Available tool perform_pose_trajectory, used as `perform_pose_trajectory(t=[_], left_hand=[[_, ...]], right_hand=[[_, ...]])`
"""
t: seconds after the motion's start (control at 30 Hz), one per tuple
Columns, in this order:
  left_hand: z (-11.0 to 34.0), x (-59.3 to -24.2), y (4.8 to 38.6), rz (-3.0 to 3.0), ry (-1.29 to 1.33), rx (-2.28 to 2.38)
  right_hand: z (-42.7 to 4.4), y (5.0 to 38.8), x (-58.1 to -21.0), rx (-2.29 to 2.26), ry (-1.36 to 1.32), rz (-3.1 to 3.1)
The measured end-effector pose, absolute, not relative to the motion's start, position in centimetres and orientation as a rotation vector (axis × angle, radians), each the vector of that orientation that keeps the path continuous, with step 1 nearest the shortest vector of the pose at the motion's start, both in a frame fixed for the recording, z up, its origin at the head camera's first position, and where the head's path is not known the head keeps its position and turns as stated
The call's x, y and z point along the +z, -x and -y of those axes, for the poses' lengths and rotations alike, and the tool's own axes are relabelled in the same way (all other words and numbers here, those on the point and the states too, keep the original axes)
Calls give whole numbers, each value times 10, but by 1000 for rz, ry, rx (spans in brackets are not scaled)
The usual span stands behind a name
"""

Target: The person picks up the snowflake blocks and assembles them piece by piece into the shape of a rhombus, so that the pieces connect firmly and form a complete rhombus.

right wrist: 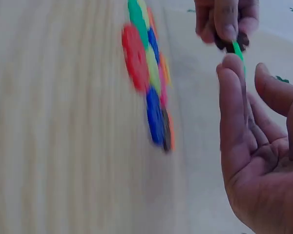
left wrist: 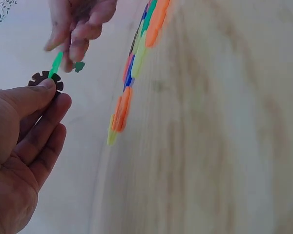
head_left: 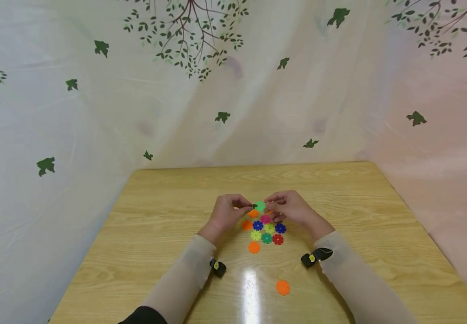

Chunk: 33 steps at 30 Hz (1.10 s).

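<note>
My left hand [head_left: 226, 213] pinches a dark brown notched plastic disc [left wrist: 38, 77] between thumb and fingertips, above the table. A green notched disc [head_left: 260, 206] stands crosswise against the brown one, seemingly slotted into it. Beside the green disc is my right hand [head_left: 292, 209]. Its index finger [right wrist: 230, 92] is fairly straight and its thumb [right wrist: 276, 92] stands apart from it. That fingertip overlaps the green disc in the right wrist view; whether it touches, I cannot tell.
Several loose discs lie in a cluster below the hands, among them a red disc [head_left: 278, 239], a blue disc [head_left: 280, 228] and a pink disc [head_left: 265, 219]. An orange disc [head_left: 283, 287] lies apart, nearer the front. A leaf-printed cloth [head_left: 257, 135] hangs behind the wooden table [head_left: 156, 252].
</note>
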<state>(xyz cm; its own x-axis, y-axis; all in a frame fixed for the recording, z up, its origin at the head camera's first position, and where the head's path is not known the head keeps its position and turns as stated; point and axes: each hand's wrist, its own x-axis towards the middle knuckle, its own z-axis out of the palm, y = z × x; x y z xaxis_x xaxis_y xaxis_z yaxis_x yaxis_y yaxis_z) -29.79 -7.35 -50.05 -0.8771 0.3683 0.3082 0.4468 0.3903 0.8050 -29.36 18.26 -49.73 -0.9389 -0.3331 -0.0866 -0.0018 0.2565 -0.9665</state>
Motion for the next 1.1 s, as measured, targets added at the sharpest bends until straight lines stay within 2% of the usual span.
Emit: perform_pose_trajectory(t=[0.17, 0.5, 1.1], left_hand=[[77, -501, 301, 2559, 688, -1529], [77, -502, 298, 2561, 714, -1511], [76, -503, 296, 2578, 705, -1519]], right_hand=[[-200, 296, -494, -1329, 354, -2655], [-198, 296, -502, -951, 483, -2690], [-198, 294, -499, -1179, 438, -2743]])
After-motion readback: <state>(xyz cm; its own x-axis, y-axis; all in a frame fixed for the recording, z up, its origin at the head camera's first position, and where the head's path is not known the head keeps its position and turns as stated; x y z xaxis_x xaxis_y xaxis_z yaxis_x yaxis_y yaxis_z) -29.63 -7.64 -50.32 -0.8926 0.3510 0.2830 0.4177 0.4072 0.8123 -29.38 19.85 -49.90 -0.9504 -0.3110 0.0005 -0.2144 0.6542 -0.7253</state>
